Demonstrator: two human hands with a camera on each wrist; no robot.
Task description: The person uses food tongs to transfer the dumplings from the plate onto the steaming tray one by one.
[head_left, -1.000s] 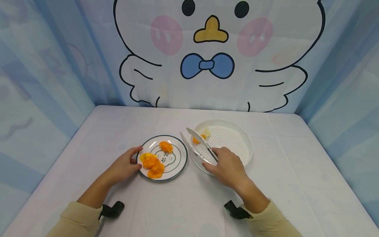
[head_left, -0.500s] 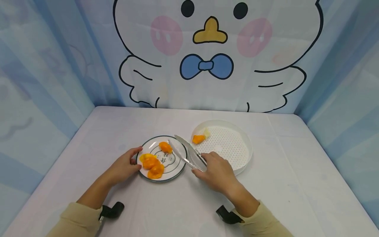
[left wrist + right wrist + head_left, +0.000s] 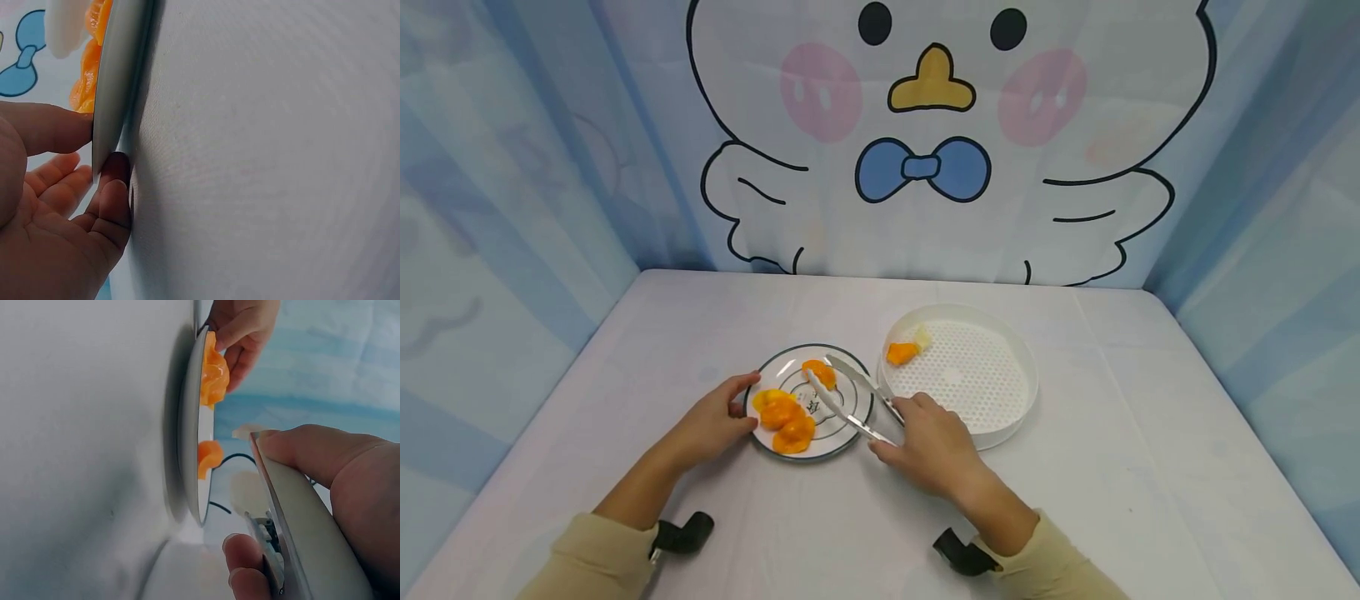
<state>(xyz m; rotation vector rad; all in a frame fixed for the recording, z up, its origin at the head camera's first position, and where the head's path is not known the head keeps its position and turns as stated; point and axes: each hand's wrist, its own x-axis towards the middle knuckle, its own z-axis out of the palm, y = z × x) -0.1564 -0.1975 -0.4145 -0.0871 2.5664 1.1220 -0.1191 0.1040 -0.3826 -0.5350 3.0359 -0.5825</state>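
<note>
My left hand (image 3: 718, 425) grips the left rim of a white plate (image 3: 782, 367) with a dark edge, thumb on top and fingers beneath in the left wrist view. Several orange pieces (image 3: 793, 433) lie clustered on the plate's near left, and one more orange piece (image 3: 819, 373) sits apart toward the back. My right hand (image 3: 936, 446) holds metal tongs (image 3: 835, 405), their arms spread. In the head view the tips flank that single piece; in the right wrist view they look raised off the plate, with nothing between them.
A round white tray (image 3: 977, 379) with a dotted base stands right of the plate, partly behind my right hand. In it lie an orange piece (image 3: 901, 353) and a small pale yellow piece (image 3: 922, 337). White cloth (image 3: 1112, 467) covers the table; a printed curtain (image 3: 925, 233) hangs behind.
My right hand has moved left with the tongs, from over the round tray to over the plate. An orange piece stays in the tray. The left hand has stayed on the plate's rim.
</note>
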